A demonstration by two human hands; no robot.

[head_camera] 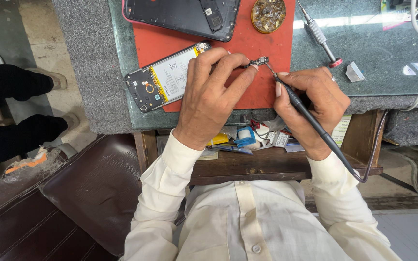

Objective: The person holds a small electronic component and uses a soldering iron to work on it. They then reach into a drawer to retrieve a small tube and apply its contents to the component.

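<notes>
My left hand [209, 94] pinches a small dark circuit board [260, 61] between thumb and fingertips above a red mat [262, 87]. My right hand [310, 104] holds a black pen-shaped soldering iron [306, 108] like a pencil, its tip touching the small board from the right. An opened phone [163, 77] with its battery showing lies on the mat just left of my left hand.
A black phone back cover [180, 17] and a round tin of solder residue [268, 14] sit at the mat's far edge. A silver screwdriver [320, 36] lies on the glass top [388, 53]. An open drawer [252, 140] of small parts is under the desk. Another person's legs [10, 106] stand at left.
</notes>
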